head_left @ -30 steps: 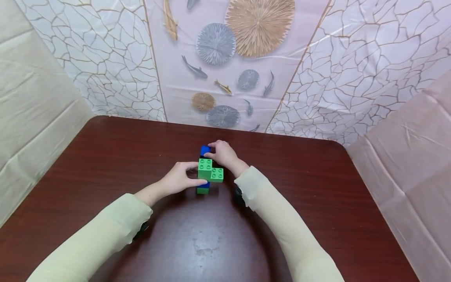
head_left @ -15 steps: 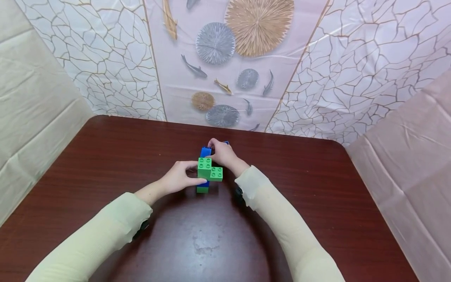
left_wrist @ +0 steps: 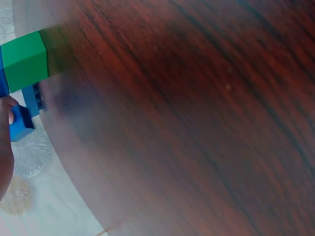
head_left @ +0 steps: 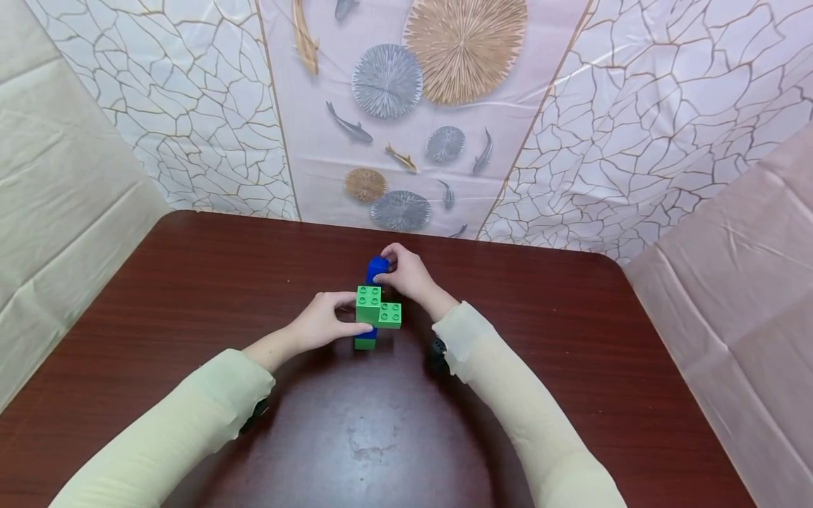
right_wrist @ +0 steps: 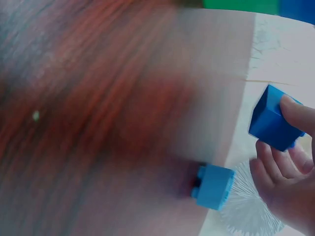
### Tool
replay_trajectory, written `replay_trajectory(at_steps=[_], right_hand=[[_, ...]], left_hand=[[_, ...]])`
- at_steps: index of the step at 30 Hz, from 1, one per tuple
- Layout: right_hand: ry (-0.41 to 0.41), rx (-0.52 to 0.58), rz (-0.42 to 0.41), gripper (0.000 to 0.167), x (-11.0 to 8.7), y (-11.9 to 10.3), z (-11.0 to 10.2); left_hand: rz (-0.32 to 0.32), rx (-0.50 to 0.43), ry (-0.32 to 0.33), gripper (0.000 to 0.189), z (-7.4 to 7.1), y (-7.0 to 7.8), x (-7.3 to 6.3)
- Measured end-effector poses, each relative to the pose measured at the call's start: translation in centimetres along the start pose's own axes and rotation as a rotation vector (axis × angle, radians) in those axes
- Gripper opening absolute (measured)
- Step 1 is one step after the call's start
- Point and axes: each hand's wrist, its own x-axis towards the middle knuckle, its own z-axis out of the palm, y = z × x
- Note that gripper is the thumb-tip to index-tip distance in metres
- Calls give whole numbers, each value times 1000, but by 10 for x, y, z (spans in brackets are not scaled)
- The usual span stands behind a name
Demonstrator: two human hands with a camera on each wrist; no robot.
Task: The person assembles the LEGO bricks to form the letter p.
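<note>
My left hand (head_left: 320, 322) grips a stack of green and blue toy building bricks (head_left: 368, 314) between thumb and fingers. A green brick (head_left: 390, 315) juts from the stack's right side, studs up. Just behind the stack, my right hand (head_left: 411, 275) pinches a dark blue brick (head_left: 377, 268). The right wrist view shows this blue brick (right_wrist: 273, 120) tilted, thumb on one face and fingers beneath. A second, lighter blue brick (right_wrist: 214, 187) lies on its side on the table there; in the head view the right hand hides it.
The brown table (head_left: 406, 437) ends at a patterned backdrop (head_left: 381, 141) close behind the hands. Pale cloth walls (head_left: 749, 296) rise at both sides.
My right hand has shifted slightly back and right with the blue brick, which has turned. The second blue brick, glimpsed behind the hand half a second ago, is now covered. The left hand stays put.
</note>
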Motion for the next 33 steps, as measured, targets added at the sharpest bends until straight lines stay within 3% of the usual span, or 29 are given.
replay_trajectory(at_steps=[6, 20, 27, 33], right_hand=[[33, 18, 12, 48, -6, -2, -18], [11, 104, -22, 48, -36, 2, -50], [31, 120, -71, 48, -55, -2, -62], [11, 139, -85, 47, -71, -11, -72]], left_hand=[[9, -8, -3, 42, 2, 0, 3], [5, -12, -11, 38, 7, 3, 11], [-30, -17, -35, 53, 6, 6, 10], [-23, 1, -16, 53, 7, 10, 14]])
